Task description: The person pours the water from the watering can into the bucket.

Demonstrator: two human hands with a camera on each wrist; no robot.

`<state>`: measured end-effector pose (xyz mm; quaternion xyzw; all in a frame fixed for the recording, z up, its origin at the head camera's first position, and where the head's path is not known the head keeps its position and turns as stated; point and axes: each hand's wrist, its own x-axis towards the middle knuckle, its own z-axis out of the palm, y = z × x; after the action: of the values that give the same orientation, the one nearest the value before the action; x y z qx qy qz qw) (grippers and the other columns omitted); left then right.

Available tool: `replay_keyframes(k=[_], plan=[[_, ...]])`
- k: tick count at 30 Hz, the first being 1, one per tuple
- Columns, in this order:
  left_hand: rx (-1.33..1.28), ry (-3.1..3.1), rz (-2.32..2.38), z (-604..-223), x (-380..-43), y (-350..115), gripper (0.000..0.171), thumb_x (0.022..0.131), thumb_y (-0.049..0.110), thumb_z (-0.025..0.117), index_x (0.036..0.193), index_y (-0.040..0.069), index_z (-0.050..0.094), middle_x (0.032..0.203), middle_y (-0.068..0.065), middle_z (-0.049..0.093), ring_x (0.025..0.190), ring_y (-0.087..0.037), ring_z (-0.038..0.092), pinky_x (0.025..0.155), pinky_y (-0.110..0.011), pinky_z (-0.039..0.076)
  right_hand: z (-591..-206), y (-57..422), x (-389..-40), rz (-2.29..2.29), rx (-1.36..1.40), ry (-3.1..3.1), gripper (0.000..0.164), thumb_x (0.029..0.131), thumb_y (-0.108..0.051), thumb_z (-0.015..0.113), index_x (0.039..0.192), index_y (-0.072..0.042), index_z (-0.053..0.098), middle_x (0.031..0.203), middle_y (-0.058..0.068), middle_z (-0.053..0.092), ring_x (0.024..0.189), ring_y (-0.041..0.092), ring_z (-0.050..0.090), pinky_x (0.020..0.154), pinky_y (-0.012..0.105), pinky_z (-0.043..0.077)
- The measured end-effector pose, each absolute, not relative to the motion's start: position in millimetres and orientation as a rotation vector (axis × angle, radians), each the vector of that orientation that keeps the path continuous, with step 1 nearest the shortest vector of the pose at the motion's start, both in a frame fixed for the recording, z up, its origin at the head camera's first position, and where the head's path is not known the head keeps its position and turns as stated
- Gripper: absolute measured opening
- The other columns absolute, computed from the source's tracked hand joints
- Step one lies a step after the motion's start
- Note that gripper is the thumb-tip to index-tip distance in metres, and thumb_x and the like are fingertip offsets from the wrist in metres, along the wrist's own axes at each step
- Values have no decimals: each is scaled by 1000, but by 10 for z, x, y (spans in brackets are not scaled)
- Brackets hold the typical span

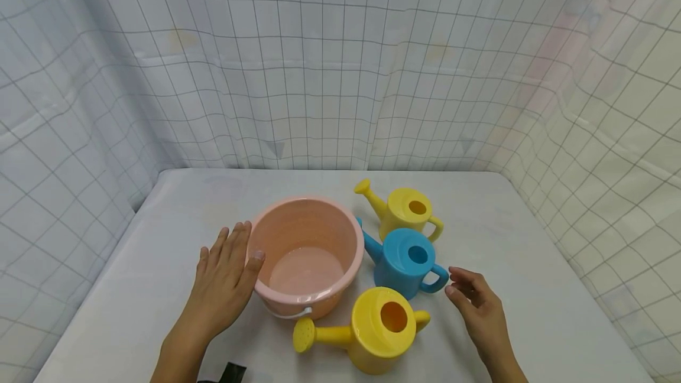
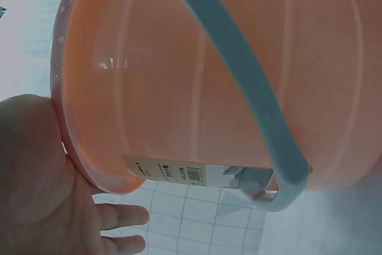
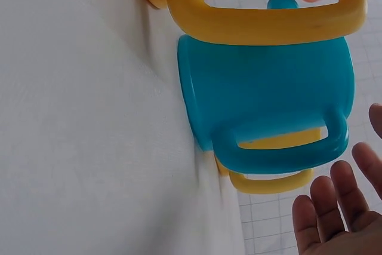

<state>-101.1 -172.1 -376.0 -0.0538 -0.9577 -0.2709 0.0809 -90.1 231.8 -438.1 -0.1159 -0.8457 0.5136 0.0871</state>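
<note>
A pink bucket (image 1: 305,241) stands upright on the table, nothing inside it, its pale handle (image 2: 239,76) hanging down along the side. My left hand (image 1: 226,276) rests against the bucket's left rim, fingers straight and thumb over the edge. To the right of the bucket are a blue watering can (image 1: 402,262), a yellow watering can (image 1: 407,211) behind it and another yellow watering can (image 1: 379,336) in front. Just right of the blue can's handle (image 3: 280,156) is my right hand (image 1: 479,309), fingers loosely bent, holding nothing.
The white table (image 1: 532,241) is bordered by checkered white curtains (image 1: 330,75) at the back and both sides. A small black object (image 1: 232,373) shows at the bottom edge, near the left forearm. A printed label (image 2: 197,171) is stuck on the bucket's side.
</note>
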Motion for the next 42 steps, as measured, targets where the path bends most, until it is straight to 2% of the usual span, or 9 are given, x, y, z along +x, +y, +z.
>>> replay_keyframes(k=[11,18,26,35,38,42], plan=[[-157,-2863,-822,-3757,-1006,-1724,64,100,48,29,153,16,13,157,-18,19,146,-40,6,111,-67,0,-4478,2358,-977,1467,-269,-2516,36,91,-27,64,124,-15,57,119,0,58,95,1,51,83,7,42],[-157,-2862,-818,-3762,-1007,-1725,64,100,48,29,153,16,13,157,-18,19,146,-40,7,111,-67,0,-4549,2348,-1028,1434,-238,-2505,34,90,-22,64,123,-14,58,116,-2,59,93,1,53,82,9,43],[-154,-2860,-820,-3763,-1004,-1722,64,100,48,29,153,17,13,157,-18,20,147,-39,7,111,-67,1,-4528,2321,-1069,1427,-290,-2604,36,91,-28,63,125,-17,57,121,-3,57,98,5,52,86,13,43],[-153,-2856,-825,-3765,-1007,-1719,64,100,48,30,153,16,14,157,-18,20,147,-39,7,111,-67,1,-4530,2302,-1105,1467,-284,-2642,37,92,-28,61,127,-18,55,123,1,57,104,15,51,93,31,45],[-150,-2856,-820,-3768,-1010,-1718,64,100,48,30,153,15,14,157,-18,20,146,-39,7,111,-67,1,-4550,2292,-1122,1498,-267,-2628,37,92,-28,62,127,-17,55,123,2,57,107,18,52,93,33,48],[-148,-2856,-820,-3770,-1010,-1717,64,100,48,30,153,15,14,157,-18,20,146,-40,7,111,-68,1,-4579,2270,-1134,1504,-237,-2605,37,91,-29,62,125,-16,56,123,1,57,105,18,55,86,26,52]])
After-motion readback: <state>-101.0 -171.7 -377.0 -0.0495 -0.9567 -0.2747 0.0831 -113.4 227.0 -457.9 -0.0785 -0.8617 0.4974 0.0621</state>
